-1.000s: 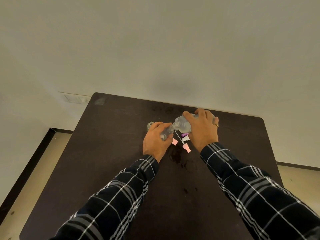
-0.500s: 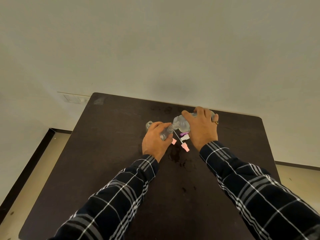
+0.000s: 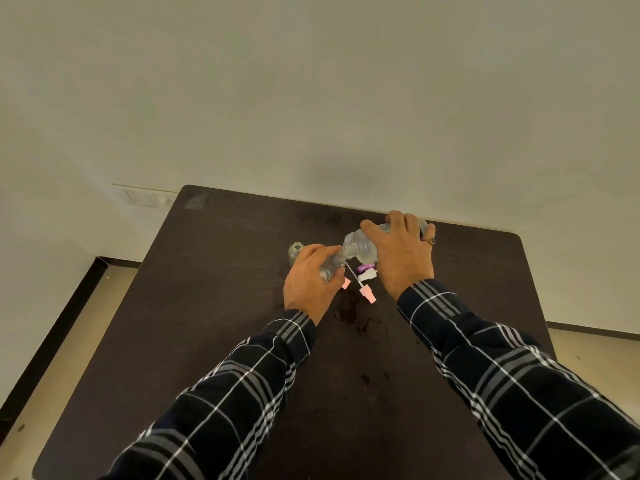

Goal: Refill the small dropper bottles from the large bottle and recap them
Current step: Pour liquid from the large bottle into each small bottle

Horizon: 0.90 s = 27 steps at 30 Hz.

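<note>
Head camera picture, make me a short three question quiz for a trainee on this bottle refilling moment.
1. True or false: the large bottle stands upright on the table.
2. Which holds the small bottle at the large bottle's mouth? A) left hand B) right hand C) neither; it stands on the table.
3. Fill in: the loose cap nearest the person is ____ in colour.
Key: 1 false, it is tipped over in the right hand. 2 A. 3 pink.
</note>
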Each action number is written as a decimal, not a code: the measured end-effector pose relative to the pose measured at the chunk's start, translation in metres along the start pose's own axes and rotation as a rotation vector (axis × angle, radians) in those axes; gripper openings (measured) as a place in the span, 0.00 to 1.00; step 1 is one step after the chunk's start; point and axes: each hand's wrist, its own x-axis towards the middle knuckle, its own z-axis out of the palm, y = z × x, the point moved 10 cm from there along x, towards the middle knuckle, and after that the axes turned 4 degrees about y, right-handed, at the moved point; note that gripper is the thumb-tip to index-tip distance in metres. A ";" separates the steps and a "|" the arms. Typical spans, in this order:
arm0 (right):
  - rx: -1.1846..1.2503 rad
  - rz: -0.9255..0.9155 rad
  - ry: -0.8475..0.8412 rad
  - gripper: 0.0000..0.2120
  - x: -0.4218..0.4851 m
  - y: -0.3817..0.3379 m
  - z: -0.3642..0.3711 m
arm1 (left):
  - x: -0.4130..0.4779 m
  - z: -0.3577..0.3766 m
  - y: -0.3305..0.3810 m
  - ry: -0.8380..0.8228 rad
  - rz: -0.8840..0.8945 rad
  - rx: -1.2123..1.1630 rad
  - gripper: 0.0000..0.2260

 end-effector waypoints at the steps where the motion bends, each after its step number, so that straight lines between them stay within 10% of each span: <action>1: -0.004 -0.003 -0.002 0.33 0.000 0.000 0.000 | 0.000 0.001 -0.001 -0.001 -0.004 0.000 0.18; 27: -0.064 -0.028 -0.014 0.35 -0.001 -0.005 -0.007 | -0.003 0.000 -0.001 0.039 0.011 -0.016 0.15</action>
